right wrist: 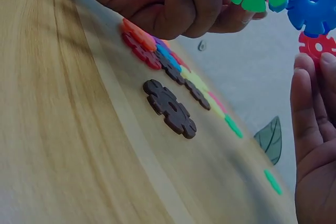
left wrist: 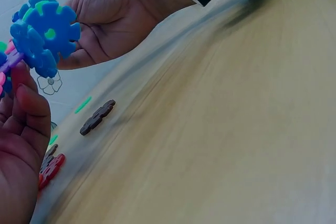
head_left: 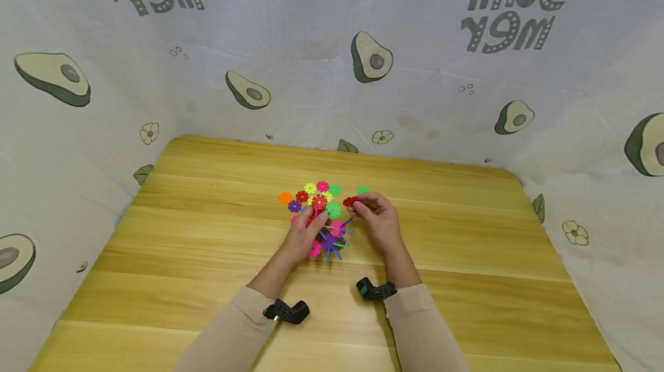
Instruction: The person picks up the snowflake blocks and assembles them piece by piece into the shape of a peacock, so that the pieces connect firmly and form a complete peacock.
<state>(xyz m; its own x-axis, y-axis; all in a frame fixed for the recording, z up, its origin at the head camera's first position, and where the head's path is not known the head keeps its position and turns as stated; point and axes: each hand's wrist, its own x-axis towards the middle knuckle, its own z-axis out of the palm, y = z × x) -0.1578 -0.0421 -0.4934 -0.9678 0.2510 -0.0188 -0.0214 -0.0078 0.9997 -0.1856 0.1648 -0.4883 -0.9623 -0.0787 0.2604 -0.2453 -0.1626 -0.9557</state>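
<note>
My left hand [head_left: 303, 236] holds a cluster of joined, notched plastic snowflake discs [head_left: 331, 242] in pink, purple, blue and green, discs jutting out at several angles. My right hand [head_left: 383, 223] pinches a red snowflake disc [head_left: 350, 202] between thumb and fingers, just right of the cluster. In the right wrist view the red disc [right wrist: 317, 46] sits directly below a blue disc [right wrist: 313, 1] of the cluster; whether they are joined I cannot tell. Blue discs [left wrist: 55, 32] stand between both hands in the left wrist view. Fingers hide part of the cluster.
Loose discs lie on the wooden table [head_left: 207, 216] beyond the hands, among them an orange disc [head_left: 285, 198], a yellow disc [head_left: 310, 187] and a brown disc [right wrist: 170, 109]. One green disc [head_left: 363, 190] lies behind my right hand. A printed cloth [head_left: 311, 130] hangs behind the table.
</note>
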